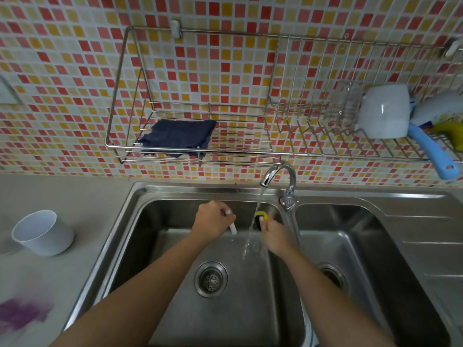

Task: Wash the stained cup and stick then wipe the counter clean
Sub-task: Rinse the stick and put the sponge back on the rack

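sink (413, 214): brushed steel | tap (280, 171): glossy chrome | cloth (178, 136): rough fabric | cup (45, 234): smooth matt | wall (75, 71): glazed tile

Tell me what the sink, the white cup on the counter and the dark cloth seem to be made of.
The sink looks like brushed stainless steel: grey, softly reflective. The white cup seems matte plastic, thin-rimmed and dull; ceramic is possible. The dark cloth is soft textile, creased, with a ragged edge.
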A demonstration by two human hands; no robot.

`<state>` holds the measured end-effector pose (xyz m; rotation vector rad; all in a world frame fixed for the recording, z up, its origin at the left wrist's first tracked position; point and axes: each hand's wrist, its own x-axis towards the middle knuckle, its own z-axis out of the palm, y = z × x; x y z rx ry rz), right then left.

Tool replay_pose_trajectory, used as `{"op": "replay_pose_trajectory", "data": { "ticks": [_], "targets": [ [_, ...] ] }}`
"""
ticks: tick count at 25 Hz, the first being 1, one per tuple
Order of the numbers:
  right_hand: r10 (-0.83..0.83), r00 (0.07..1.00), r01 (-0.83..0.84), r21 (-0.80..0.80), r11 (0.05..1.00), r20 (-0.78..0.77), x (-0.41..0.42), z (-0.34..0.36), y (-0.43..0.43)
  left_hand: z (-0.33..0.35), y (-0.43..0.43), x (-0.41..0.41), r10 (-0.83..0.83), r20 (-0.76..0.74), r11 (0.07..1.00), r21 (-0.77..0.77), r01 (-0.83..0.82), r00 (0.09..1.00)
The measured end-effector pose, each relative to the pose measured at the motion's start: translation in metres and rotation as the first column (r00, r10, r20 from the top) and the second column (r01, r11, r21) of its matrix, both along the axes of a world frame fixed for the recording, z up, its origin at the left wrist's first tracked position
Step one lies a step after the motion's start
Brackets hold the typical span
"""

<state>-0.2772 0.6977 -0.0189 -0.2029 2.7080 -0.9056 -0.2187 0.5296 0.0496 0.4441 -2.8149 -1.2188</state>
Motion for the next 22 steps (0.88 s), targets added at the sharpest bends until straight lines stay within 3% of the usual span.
{"op": "replay_pose_trajectory", "data": {
  "ticks": [7,11,15,18,20,22],
  "targets": [
    [0.047,0.967,-0.055,-0.026,0.998,-0.252,0.043,0.061,-0.013,0.010,-0.008,0.028,-0.099,0.077,0.973,-0.203,0.113,0.992],
    [0.048,0.860,-0.120,-0.110,0.987,-0.508,0.059,0.115,-0.008,0.015,-0.016,0.037,-0.087,0.024,0.975,-0.202,0.090,0.996],
    [0.051,0.749,-0.228,-0.185,0.956,-0.660,0.054,0.206,-0.026,0.028,-0.023,0.039,-0.137,-0.026,0.972,-0.198,0.129,0.990],
    [0.036,0.897,-0.179,-0.286,0.941,-0.441,0.027,0.257,-0.052,0.040,-0.027,0.043,-0.134,-0.084,0.974,-0.192,0.115,0.987],
    [0.049,0.967,-0.109,-0.233,0.966,-0.250,0.001,0.267,-0.073,0.046,-0.030,0.049,-0.122,-0.124,0.979,-0.180,0.099,0.985],
    [0.054,0.986,-0.074,-0.127,0.989,-0.155,-0.025,0.262,-0.091,0.051,-0.035,0.058,-0.121,-0.158,0.982,-0.164,0.095,0.980]
  ]
}}
